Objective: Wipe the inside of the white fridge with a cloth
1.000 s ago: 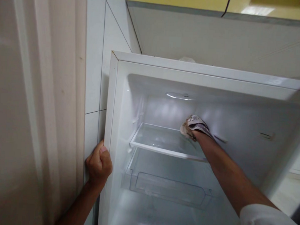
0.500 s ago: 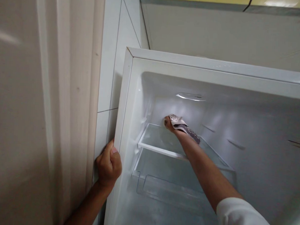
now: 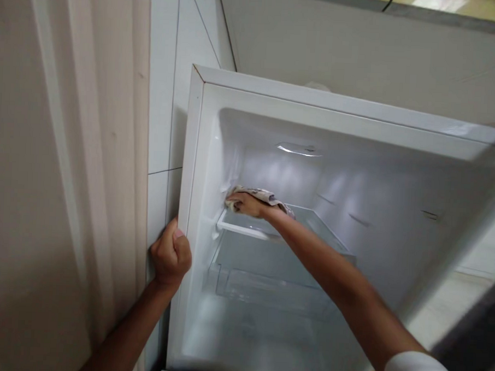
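Note:
My right hand [image 3: 246,204] reaches inside the white fridge [image 3: 194,150] and grips a patterned cloth [image 3: 267,196]. The cloth drapes back over the wrist and is pressed near the left inner wall, just above the upper glass shelf [image 3: 311,226]. My left hand [image 3: 171,254] is closed around the fridge's left outer edge, its thumb folded on top; the fingertips are hidden behind the edge.
Below the upper shelf sits a lower glass shelf [image 3: 261,257] with a clear plastic front. A lamp cover [image 3: 299,149] is set in the fridge ceiling. White wall tiles [image 3: 162,94] and a beige door frame [image 3: 105,146] stand close on the left.
My right hand has moved the cloth from the back of the upper shelf toward the left wall and nearer the front. My left hand keeps its hold; the view has shifted slightly.

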A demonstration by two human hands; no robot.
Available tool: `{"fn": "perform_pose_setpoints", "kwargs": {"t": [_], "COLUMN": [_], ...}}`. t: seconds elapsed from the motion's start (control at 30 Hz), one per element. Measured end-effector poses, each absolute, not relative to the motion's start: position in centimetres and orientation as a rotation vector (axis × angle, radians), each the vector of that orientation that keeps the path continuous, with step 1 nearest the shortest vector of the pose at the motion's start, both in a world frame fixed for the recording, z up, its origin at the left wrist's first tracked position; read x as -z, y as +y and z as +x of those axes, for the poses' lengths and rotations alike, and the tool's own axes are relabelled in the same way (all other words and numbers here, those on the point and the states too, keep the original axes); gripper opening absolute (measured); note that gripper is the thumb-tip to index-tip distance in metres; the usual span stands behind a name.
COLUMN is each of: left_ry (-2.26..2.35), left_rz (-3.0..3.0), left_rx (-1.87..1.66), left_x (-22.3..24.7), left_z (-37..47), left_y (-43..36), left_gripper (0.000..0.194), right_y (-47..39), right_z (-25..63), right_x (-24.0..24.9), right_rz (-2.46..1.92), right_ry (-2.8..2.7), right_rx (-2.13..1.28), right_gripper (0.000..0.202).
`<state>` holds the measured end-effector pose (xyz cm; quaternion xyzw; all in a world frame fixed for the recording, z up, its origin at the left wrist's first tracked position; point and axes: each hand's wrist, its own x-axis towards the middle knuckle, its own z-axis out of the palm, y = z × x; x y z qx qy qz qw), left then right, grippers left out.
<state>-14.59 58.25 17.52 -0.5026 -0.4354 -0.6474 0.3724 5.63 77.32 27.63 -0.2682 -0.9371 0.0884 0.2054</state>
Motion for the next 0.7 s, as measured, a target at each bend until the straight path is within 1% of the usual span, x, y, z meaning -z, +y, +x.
{"fn": "perform_pose_setpoints", "kwargs": {"t": [0.17,0.23,0.3,0.37,0.47,0.53,0.63,0.7], "left_ry": [-1.159,-1.176,-1.186,-1.206,-1.280,-1.326,-1.365,-1.386], "left_rz": [-1.288,-1.277,-1.254,-1.248,-1.276,-1.286,-1.285,-1.283], "left_rx": [1.696,1.714,1.744,1.775,1.807,1.823,1.853,1.871], "left_x": [-17.2,-17.0,-16.8,-16.7,-16.6,-16.5,-16.4,-16.3], "left_z": [-14.8,-14.9,-14.9,-15.0,-15.0,-15.1,-15.1,-15.1], "left_y": [58.9,59.3,59.6,59.8,60.0,60.1,60.2,60.3], "left_gripper": [0.048,0.048,0.049,0.050,0.053,0.056,0.058,0.057], "right_y": [70.9,68.8,66.7,64.6,61.3,59.3,57.1,56.1], "right_z": [4.4,4.7,5.5,6.9,9.7,11.9,15.5,17.9], "right_x": [-26.4,-25.7,-25.0,-24.3,-23.3,-22.1,-19.7,-18.1], "right_rz": [-0.577,-0.534,-0.477,-0.416,-0.384,-0.469,-0.698,-0.805], "right_ry": [-2.669,-2.621,-2.575,-2.551,-2.459,-2.224,-1.499,-0.987], "right_rx": [-0.030,-0.074,-0.197,-0.283,-0.229,-0.144,-0.097,-0.127], "right_gripper": [0.032,0.038,0.048,0.054,0.055,0.050,0.036,0.041]}}
